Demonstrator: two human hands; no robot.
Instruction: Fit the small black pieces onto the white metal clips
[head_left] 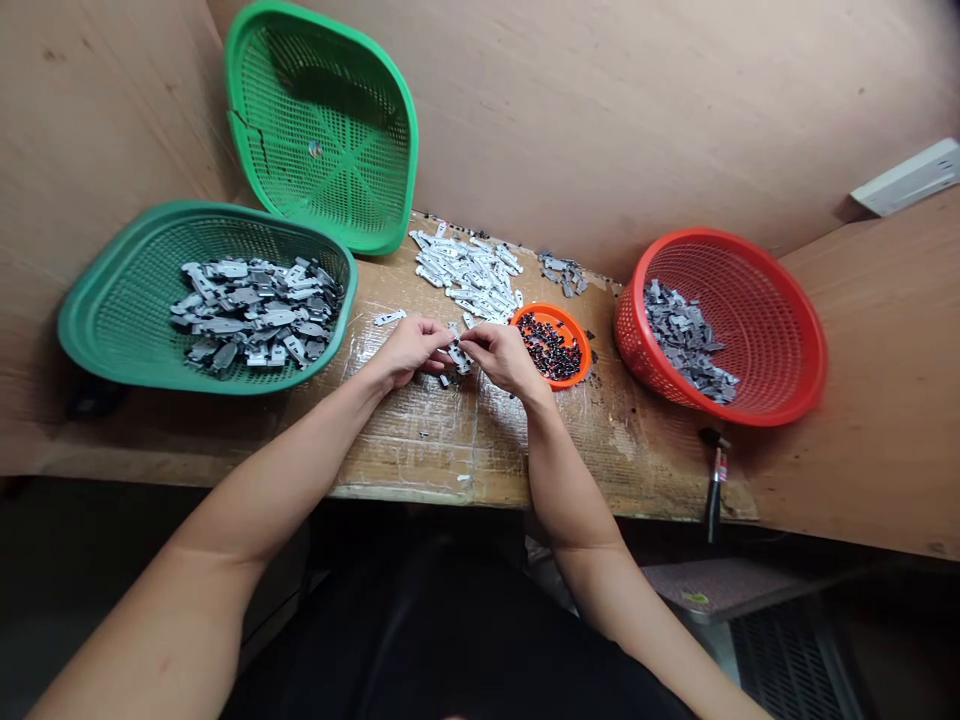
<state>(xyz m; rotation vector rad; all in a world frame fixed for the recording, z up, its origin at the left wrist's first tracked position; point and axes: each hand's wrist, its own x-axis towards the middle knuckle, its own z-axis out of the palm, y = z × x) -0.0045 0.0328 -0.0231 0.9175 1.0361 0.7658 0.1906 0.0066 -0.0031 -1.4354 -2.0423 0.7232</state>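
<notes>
Over the middle of the bench, my left hand [414,350] pinches a small, elongated light-grey part [456,352] between its fingers. From the other side, my right hand [502,355] has its thumb and forefinger pressed together at the same part; anything tiny between them is too small to make out. Just right of that hand sits an orange dish [586,365] of small dark pieces [553,346]. Behind both hands lies a pile of long whitish parts [469,270], and one loose whitish part [390,318] rests left of them.
A dark green basket [112,350] of grey parts stands at left, with a bright green basket [322,190] propped behind it. At right, a red basket [780,330] holds grey pieces. A brush [715,490] lies by the front edge. Grey pieces [564,272] lie near the back wall.
</notes>
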